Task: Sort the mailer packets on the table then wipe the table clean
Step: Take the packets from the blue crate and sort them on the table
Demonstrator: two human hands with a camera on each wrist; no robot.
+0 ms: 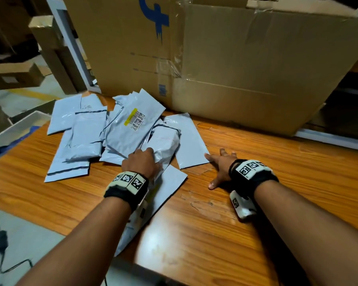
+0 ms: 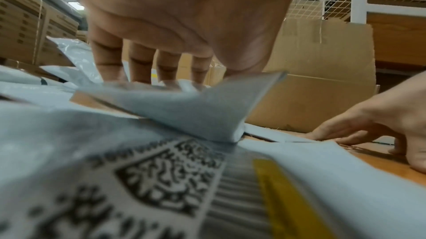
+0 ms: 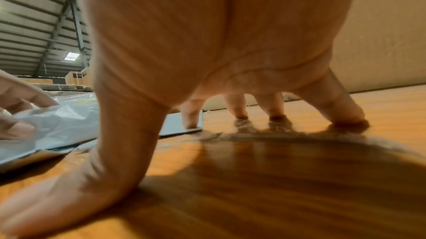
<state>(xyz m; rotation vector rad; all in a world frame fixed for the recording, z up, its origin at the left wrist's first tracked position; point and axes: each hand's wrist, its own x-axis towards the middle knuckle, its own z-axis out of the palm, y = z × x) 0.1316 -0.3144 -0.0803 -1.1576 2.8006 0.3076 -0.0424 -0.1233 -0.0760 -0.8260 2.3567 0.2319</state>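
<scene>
Several grey mailer packets (image 1: 87, 133) lie in a loose heap on the wooden table (image 1: 267, 203), one with a yellow barcode label (image 1: 135, 118) on top. My left hand (image 1: 142, 162) grips a crumpled packet (image 1: 165, 144) at the heap's near edge; in the left wrist view its thumb and fingers (image 2: 140, 67) pinch a folded grey edge (image 2: 202, 109). Another labelled packet (image 2: 161, 179) lies under that wrist. My right hand (image 1: 221, 168) rests spread on the wood, fingers straight. Its index finger (image 3: 191, 115) touches the corner of a flat packet (image 1: 187, 139).
A large cardboard box (image 1: 246, 65) stands across the back of the table, close behind the heap. A white tray (image 1: 19, 129) sits off the left edge. Cardboard boxes (image 1: 15, 75) stand on the floor at left, and a cable with an adapter (image 1: 0, 242) lies below.
</scene>
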